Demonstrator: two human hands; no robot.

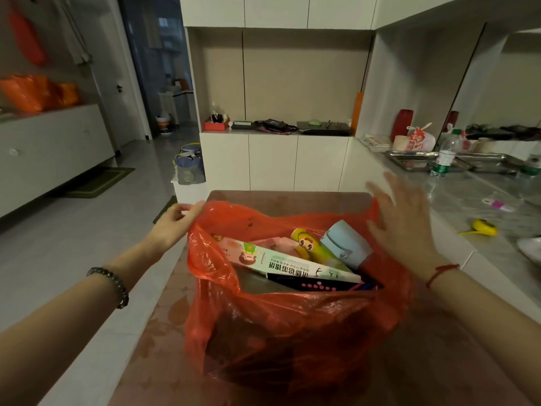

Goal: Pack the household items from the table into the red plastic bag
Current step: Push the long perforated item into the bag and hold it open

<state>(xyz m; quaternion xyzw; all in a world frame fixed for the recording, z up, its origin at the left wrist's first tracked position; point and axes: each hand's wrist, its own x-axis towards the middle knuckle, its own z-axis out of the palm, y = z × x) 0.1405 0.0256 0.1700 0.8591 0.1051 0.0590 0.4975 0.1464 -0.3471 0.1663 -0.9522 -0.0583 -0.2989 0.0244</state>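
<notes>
A red plastic bag (pixel 292 332) is standing open on the brown worktop (pixel 439 361), nearer its left edge. The person's left hand (pixel 175 222) is pinching the bag's left rim and holding it up. The right hand (pixel 401 218), blurred, is hovering wide with fingers spread by the bag's right rim; contact cannot be told. Inside the bag, a long white box (pixel 292 263), a yellow tube (pixel 307 244), a pale blue container (pixel 342 244) and a dark box (pixel 316 285) are lying packed together.
</notes>
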